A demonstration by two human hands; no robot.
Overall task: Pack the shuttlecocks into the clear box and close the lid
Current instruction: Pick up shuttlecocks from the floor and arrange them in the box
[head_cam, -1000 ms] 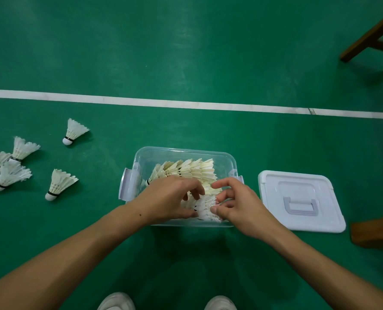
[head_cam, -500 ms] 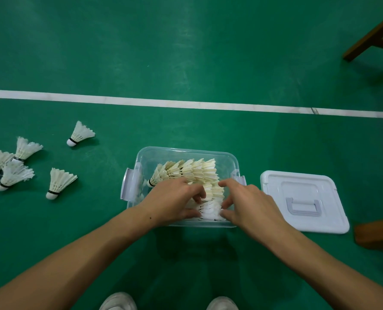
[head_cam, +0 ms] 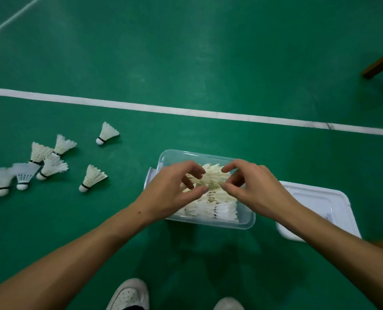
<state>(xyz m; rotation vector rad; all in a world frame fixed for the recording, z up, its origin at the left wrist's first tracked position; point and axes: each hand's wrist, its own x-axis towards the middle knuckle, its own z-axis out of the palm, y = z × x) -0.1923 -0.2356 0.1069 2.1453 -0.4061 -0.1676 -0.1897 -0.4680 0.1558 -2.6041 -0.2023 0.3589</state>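
Note:
The clear box (head_cam: 187, 153) sits on the green floor in front of me, its lid off. Inside it, a row of white shuttlecocks (head_cam: 217, 210) lies along the near wall. A yellowish nested stack of shuttlecocks (head_cam: 214, 176) lies across the middle. My left hand (head_cam: 174, 189) curls its fingers and thumb around the stack's left end. From the other side my right hand (head_cam: 254, 186) pinches the right end between thumb and fingers. The white lid (head_cam: 315, 202) lies flat to the right of the box, partly under my right forearm.
Several loose shuttlecocks lie on the floor to the left, the nearest (head_cam: 92, 178) and another (head_cam: 106, 133) standing apart from a cluster (head_cam: 40, 162). A white court line (head_cam: 186, 111) runs behind the box. A wooden leg (head_cam: 380, 61) shows at the upper right. My shoes (head_cam: 128, 294) are below.
Both hands moved from the white row at the box's near wall up to the yellowish stack in the middle and closed on its ends. The view shifted left, showing more loose shuttlecocks.

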